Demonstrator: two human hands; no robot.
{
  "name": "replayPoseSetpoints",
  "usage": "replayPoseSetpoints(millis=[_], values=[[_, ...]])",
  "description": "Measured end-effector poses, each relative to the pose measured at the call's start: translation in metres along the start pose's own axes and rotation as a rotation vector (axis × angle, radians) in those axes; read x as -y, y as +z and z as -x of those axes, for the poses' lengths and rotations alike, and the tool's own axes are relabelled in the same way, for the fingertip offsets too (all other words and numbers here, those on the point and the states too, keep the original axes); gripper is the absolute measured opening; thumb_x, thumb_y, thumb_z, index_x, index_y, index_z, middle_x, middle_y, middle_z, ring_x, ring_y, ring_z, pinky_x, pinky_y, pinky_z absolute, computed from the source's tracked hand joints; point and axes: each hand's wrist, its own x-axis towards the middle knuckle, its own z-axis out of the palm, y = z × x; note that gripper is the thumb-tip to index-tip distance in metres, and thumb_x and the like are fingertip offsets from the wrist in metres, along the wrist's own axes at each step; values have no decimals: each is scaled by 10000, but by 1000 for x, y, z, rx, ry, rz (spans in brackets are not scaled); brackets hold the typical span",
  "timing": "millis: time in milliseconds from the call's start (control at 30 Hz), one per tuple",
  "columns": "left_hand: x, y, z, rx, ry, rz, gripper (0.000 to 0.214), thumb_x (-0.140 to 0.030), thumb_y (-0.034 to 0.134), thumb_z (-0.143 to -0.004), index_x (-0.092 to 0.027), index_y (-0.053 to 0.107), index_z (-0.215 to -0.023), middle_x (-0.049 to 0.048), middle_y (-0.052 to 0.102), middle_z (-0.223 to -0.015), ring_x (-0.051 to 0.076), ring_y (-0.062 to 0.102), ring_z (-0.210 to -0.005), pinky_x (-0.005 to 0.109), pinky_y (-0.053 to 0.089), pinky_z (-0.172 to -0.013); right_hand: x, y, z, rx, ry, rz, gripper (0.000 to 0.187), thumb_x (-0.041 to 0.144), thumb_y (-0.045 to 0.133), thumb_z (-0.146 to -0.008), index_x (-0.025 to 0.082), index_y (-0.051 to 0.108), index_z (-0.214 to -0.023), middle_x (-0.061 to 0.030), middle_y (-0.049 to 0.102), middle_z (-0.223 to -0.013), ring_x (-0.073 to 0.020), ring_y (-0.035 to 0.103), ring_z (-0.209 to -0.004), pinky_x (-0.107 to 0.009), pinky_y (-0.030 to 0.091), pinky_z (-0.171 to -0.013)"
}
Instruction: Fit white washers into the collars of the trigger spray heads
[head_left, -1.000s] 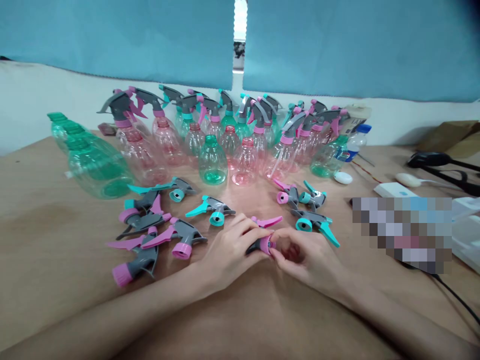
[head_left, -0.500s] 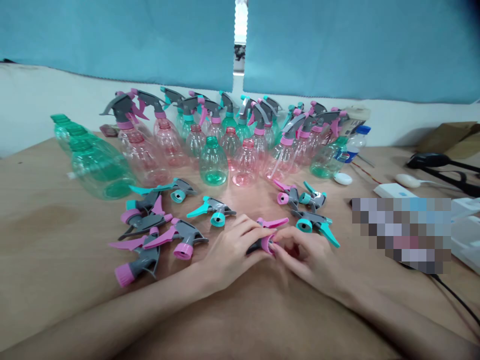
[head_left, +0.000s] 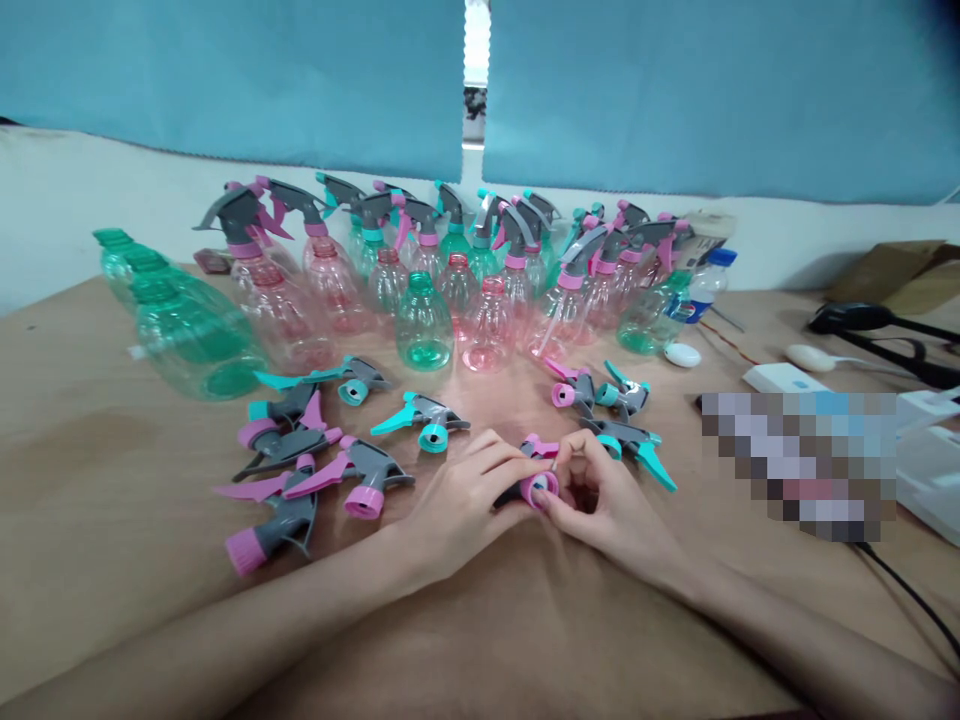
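While it's partly hidden, spray head point(head_left: 510, 494): between both hands
Left hand point(head_left: 466, 505): wrapped snug around its grey body
Right hand point(head_left: 604, 510): fingertips on its pink collar point(head_left: 530, 489), can't tell if they're pinching
Bottles point(head_left: 424, 325): standing behind

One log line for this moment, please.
left hand: holds pink-collared spray head | right hand: at its collar | table: loose spray heads, bottles behind

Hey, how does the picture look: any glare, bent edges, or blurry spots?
Head view: glare whitens the strip between the blue curtains; head view: the curtains' lower edges bow, possibly lens distortion; head view: detail is soft inside the pink collar near the right fingers; head view: a mosaic patch hides detail.
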Motion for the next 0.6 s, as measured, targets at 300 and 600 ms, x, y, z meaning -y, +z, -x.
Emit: replayPoseSetpoints(millis=[300, 600], values=[[1, 1, 1, 1, 23, 4, 263, -263, 606, -878, -161, 610, -1120, 61, 680, -956, 196, 549, -890, 334, 493, -780, -2, 3, 2, 14, 92, -103, 168, 342, 477, -922, 224, 358, -930, 41, 555, -675, -100, 518, -518, -202, 394, -442], [-1, -2, -1, -57, -198, 55, 303, -306, 672, -828, -192, 601, -1099, 34, 661, -929, 179, 568, -851, 303, 505, -736, -1, -11, 0, 90, -44, -57, 153, 274, 473, -929, 215, 418, -1058, 35, 542, -722, -96, 528, -560, -214, 434, -493]])
